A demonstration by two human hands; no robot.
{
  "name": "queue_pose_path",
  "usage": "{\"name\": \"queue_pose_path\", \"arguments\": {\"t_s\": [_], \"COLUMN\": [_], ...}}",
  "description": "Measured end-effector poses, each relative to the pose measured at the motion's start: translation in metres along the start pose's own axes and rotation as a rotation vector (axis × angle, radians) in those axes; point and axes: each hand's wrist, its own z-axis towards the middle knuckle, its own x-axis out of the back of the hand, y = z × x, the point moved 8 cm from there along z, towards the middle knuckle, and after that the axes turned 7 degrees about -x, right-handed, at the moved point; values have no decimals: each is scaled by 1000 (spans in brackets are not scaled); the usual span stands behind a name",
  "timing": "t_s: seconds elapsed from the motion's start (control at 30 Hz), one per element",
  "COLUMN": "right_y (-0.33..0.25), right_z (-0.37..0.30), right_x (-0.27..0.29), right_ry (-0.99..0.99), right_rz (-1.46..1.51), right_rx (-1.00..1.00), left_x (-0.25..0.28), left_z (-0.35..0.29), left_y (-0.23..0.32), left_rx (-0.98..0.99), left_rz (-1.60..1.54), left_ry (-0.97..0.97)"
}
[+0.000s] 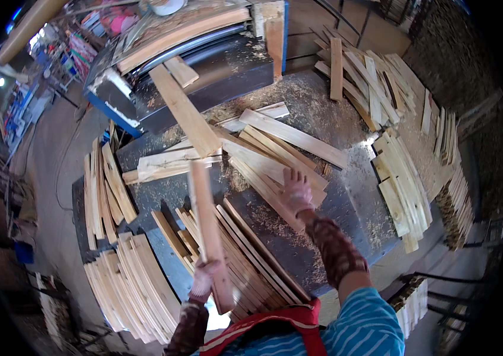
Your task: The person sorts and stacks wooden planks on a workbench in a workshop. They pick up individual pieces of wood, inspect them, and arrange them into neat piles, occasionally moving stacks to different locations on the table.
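Note:
My left hand (204, 276), in a light glove, is closed around the lower part of a wooden board (205, 219). This board stands out lengthwise, away from my body, above a row of boards (245, 267) at the table's near edge. My right hand (296, 191), gloved too, is stretched out with its fingers apart over a loose pile of boards (263, 160) mid-table. Whether its palm presses on the top board cannot be made out. Another board (183, 110) slants from the machine's roller opening toward the pile.
A machine with a metal roller (198, 44) and blue side frames stands at the far side. Stacked boards lie at the near left (133, 285), left (106, 190), right (403, 187) and far right (370, 83). Wood shavings (317, 98) are scattered over the dark table (352, 196).

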Motion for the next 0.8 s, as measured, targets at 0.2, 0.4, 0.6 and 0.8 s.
{"name": "queue_pose_path", "arguments": {"t_s": [0.2,0.4,0.6,0.8], "right_y": [18,29,33,-18], "right_z": [18,-106,-227,-266], "right_x": [-17,19,34,47], "right_ry": [-316,-223,-69,46], "right_rz": [136,280,452,561], "right_rx": [-96,-202,-209,-29], "left_x": [191,207,127,25], "left_z": [-45,-66,-69,-38], "left_y": [-8,-121,-43,-23], "left_rx": [-359,-231,-189,-483], "left_rz": [453,696,1145,57], "left_ry": [448,440,475,9]}}
